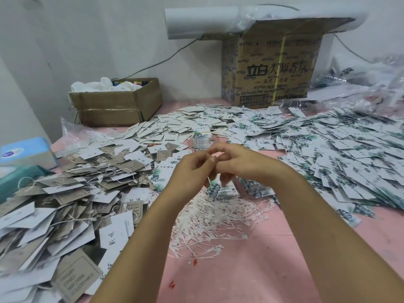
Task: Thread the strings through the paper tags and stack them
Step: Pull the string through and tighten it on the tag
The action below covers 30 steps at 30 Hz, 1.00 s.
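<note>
Head view, centre frame: left hand (192, 169) and right hand (237, 162) curl fingertip to fingertip, seemingly pinching a string (208, 179); tags (220, 190) lie just below. The string pile (218, 217) underneath could snag it, or the pinch could slip.

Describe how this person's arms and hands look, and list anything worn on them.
Both forearms are bare right down to the lower edge of the picture, and no sleeve shows on either. The left hand and the right hand wear no gloves. No ring, watch, bracelet or bandage shows on the sides in view. The fingers are somewhat blurred, so small marks cannot be ruled out.
</note>
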Each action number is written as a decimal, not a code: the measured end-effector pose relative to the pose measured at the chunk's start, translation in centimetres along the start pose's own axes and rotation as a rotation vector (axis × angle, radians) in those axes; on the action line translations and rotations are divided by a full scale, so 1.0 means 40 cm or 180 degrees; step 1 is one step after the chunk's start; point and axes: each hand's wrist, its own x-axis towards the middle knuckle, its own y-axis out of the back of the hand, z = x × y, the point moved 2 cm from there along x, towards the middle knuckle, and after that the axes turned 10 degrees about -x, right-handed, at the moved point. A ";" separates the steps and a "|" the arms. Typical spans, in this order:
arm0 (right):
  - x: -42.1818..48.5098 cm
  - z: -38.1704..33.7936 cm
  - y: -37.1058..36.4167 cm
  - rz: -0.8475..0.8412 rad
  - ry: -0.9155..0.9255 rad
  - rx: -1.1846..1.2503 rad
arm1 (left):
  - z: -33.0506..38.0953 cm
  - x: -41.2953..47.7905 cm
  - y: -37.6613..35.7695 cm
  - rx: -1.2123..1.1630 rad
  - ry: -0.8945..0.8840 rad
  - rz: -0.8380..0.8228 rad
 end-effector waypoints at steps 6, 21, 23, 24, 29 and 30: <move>0.003 0.003 0.016 0.0409 -0.0165 -0.0935 | -0.012 0.005 0.006 0.0061 -0.0057 0.0128; -0.027 0.023 0.106 0.1435 -0.0059 0.0735 | -0.151 -0.003 -0.041 0.2280 -0.0061 -0.0827; -0.035 0.024 0.127 0.1646 0.0026 0.1197 | -0.156 -0.001 -0.036 0.2208 -0.0118 -0.0760; -0.038 0.026 0.137 0.1761 0.0066 0.1319 | -0.155 0.000 -0.034 0.2016 -0.0113 -0.0676; -0.042 0.051 0.168 0.2422 -0.0284 0.0813 | -0.136 -0.005 -0.031 0.1561 -0.0073 -0.0314; -0.042 0.054 0.170 0.2472 -0.0338 0.0783 | -0.134 -0.005 -0.031 0.1637 -0.0080 -0.0252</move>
